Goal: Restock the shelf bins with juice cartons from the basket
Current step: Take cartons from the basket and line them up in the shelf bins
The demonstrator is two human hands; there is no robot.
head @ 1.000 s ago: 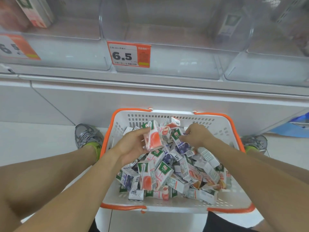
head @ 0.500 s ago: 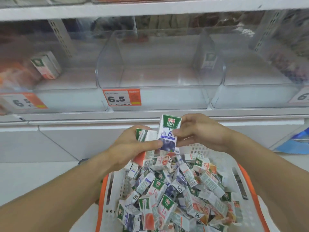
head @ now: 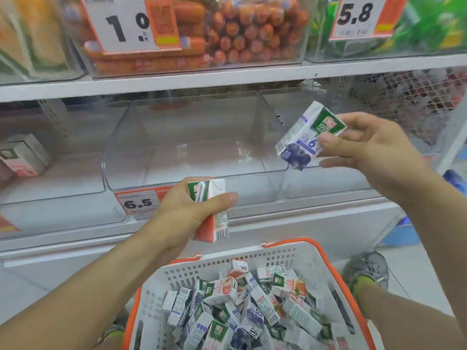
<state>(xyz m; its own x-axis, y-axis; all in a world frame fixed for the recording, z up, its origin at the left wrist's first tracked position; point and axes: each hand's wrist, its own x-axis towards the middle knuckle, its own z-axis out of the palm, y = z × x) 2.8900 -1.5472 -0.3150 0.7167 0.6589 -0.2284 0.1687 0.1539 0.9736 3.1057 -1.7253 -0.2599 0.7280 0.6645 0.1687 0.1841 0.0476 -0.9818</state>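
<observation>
My right hand pinches a blueberry juice carton in front of the right clear shelf bin. My left hand grips an orange-red juice carton, held upright before the middle clear bin. Below, the white basket with orange rim holds several mixed cartons. A single carton lies in the left bin.
The upper shelf carries bins of sausages and green packs with price tags. A 6.5 price tag is fixed on the middle bin's front. My shoes stand beside the basket; a blue object lies on the floor right.
Both hands rose from the basket toward the shelf. The right hand carried the blueberry carton up and right; the left kept the orange-red carton. The view tilted upward.
</observation>
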